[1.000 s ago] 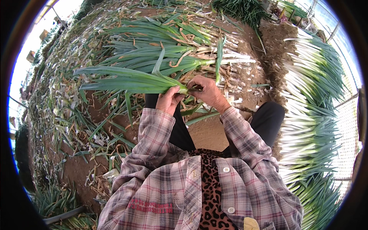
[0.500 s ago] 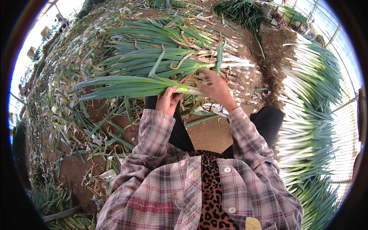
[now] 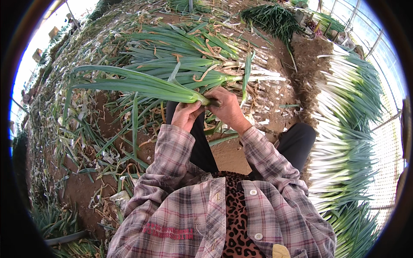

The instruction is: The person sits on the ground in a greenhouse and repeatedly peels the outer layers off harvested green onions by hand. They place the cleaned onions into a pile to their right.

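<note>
A large green onion lies crosswise between my hands, its long leaves reaching left. My left hand is closed on it, thumb on the pale green part where the leaves join. Just right of it, my right hand has its fingers pinched around the lower stem, which they mostly hide. Behind both hands, untrimmed green onions with yellowed leaves lie on the soil, their thin white ends pointing right.
At right a long row of clean white-stemmed onions lies along a soil ridge. Dark green bunches sit at the back. Cut leaves and scraps litter the soil at left. My bent knees frame bare dirt.
My right hand, blurred and out along the white stem half a second ago, is back beside my left hand, covering the stem. The held onion's leaf tips have swung upward.
</note>
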Demonstrator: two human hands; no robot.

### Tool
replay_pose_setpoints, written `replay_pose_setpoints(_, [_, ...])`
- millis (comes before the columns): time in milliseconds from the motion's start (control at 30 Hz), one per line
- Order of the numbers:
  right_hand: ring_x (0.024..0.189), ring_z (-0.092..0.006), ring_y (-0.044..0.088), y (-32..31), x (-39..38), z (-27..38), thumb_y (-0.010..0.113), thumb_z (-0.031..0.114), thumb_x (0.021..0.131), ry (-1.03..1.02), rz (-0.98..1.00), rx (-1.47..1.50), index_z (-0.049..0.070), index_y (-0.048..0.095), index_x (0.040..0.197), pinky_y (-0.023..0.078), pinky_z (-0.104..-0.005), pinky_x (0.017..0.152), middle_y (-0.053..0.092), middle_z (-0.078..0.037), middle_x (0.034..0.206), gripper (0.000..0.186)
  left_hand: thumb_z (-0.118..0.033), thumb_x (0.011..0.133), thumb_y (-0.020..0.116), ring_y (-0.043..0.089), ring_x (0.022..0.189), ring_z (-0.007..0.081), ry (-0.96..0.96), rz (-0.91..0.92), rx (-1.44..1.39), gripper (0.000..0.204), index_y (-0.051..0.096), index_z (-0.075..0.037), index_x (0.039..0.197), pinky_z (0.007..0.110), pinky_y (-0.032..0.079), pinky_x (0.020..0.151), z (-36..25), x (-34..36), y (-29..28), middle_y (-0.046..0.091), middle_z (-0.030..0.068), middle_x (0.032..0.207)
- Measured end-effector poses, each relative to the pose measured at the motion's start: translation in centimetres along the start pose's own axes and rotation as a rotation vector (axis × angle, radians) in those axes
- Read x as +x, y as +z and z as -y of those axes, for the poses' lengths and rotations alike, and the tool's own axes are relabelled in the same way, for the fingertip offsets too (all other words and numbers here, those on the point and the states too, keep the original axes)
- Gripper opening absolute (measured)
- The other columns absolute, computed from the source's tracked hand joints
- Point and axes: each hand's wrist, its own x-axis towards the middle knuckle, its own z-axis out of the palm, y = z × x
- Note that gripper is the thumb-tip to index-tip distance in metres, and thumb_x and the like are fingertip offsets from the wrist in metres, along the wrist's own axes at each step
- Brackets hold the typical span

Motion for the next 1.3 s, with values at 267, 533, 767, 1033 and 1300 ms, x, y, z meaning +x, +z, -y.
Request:
replay_pose_setpoints(267, [0.071, -0.0225, 0.055, 0.0, -0.5, 0.4, 0.062, -0.008, 0.058, -0.02, 0.024, -0.183, 0.001, 0.055, 0.079, 0.046, -0.0296, 0.061, 0.052, -0.009, 0.076, 0.024, -0.004, 0.08, 0.054, 0.056, 0.091, 0.0188, 0.047, -0.025, -0.006, 0.023, 0.049, -0.004, 0.103, 0.033, 0.047, 0.081, 0.7, -0.2, 0.0, 0.055, 0.0073, 0.099])
replay_pose_setpoints(533, [0.07, -0.0217, 0.055, 0.2, -0.4, 0.5, 0.062, -0.007, 0.059, -0.012, -0.013, -0.134, 0.001, 0.055, 0.078, 0.046, -0.029, 0.061, 0.052, -0.009, 0.075, 0.022, -0.005, 0.079, 0.056, 0.056, 0.091, 0.0188, 0.012, -0.036, 0.017, 0.022, 0.05, -0.004, 0.101, 0.032, 0.048, 0.08, 0.4, -0.4, 0.3, 0.055, 0.0067, 0.098])
replay_pose_setpoints(767, [0.068, -0.0225, 0.053, -0.8, -0.5, 1.0, 0.061, -0.006, 0.057, 0.055, 0.069, -0.054, 0.0, 0.054, 0.074, 0.044, -0.0297, 0.06, 0.051, -0.009, 0.069, 0.02, -0.008, 0.078, 0.059, 0.055, 0.09, 0.0174, -0.011, -0.028, 0.045, 0.022, 0.05, -0.007, 0.098, 0.032, 0.048, 0.08, 0.5, -0.6, 0.6, 0.056, 0.0041, 0.094])
replay_pose_setpoints(1033, [0.068, -0.019, 0.051, -2.0, -0.6, 1.3, 0.06, -0.007, 0.062, 0.062, 0.092, 0.047, -0.001, 0.052, 0.076, 0.043, -0.0275, 0.063, 0.05, -0.008, 0.071, 0.017, -0.016, 0.074, 0.065, 0.055, 0.077, 0.0142, -0.026, -0.123, 0.031, 0.024, 0.05, -0.008, 0.092, 0.029, 0.048, 0.064, 0.7, -0.4, 1.1, 0.054, 0.0018, 0.084])
replay_pose_setpoints(1300, [0.066, -0.0139, 0.052, -2.6, -1.4, -0.1, 0.052, 0.002, 0.079, 0.489, -0.013, 0.973, 0.001, 0.044, 0.081, 0.044, -0.0252, 0.063, 0.051, -0.005, 0.074, 0.008, -0.02, 0.072, 0.067, 0.053, 0.071, 0.0116, -0.044, -0.166, 0.0, 0.024, 0.053, -0.008, 0.088, 0.025, 0.042, 0.055, 0.4, 0.0, 1.1, 0.055, 0.0002, 0.078])
